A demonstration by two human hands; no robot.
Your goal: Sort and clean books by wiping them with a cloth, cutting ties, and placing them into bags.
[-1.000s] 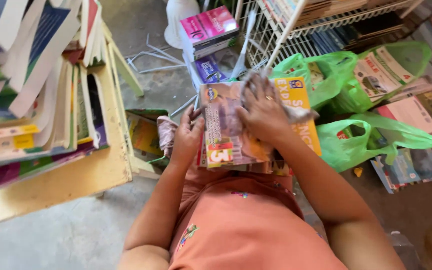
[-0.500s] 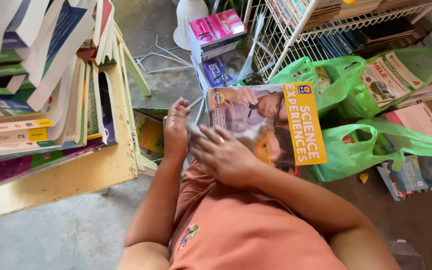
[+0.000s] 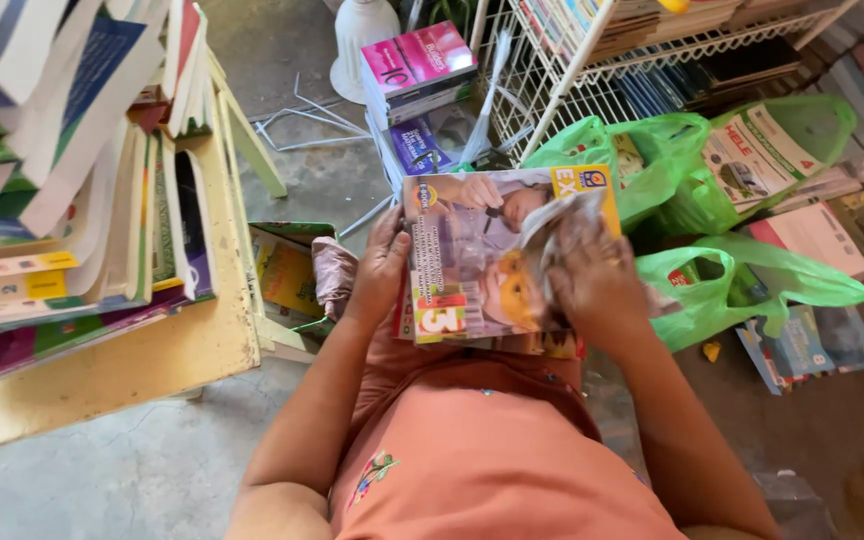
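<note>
Science textbook (image 3: 472, 250), glossy cover, lies face up on a small stack of books on my lap, just above the orange shirt (image 3: 492, 460). My left hand (image 3: 380, 268) props its left edge, thumb on the cover and fingers curled behind, so a pinch on that edge. My right hand (image 3: 592, 285) lies on the right part of the cover with a crumpled grey cloth (image 3: 564, 222) bunched under the fingers; whether the fingers are closed round the cloth or only pressed flat on it I cannot tell, motion blur there.

Progress, as a judgement: this looks like wiping covers one book at a time. The cloth sits over the right side of the cover, hiding most of the yellow spine band. The left and middle of the cover show in full, and I cannot tell dust from glare on them, so how much is wiped stays open.

Surroundings: yellow wooden shelf (image 3: 152, 350) at my left, crammed with leaning books. Ahead, a pink-topped book stack (image 3: 417, 65) on the concrete floor (image 3: 102, 470), beside a white wire rack (image 3: 572, 70) loaded with more books. Green plastic bags (image 3: 712, 270) holding books lie at my right, just beside the lap stack. Plenty of books around; nothing shows which have been handled.
</note>
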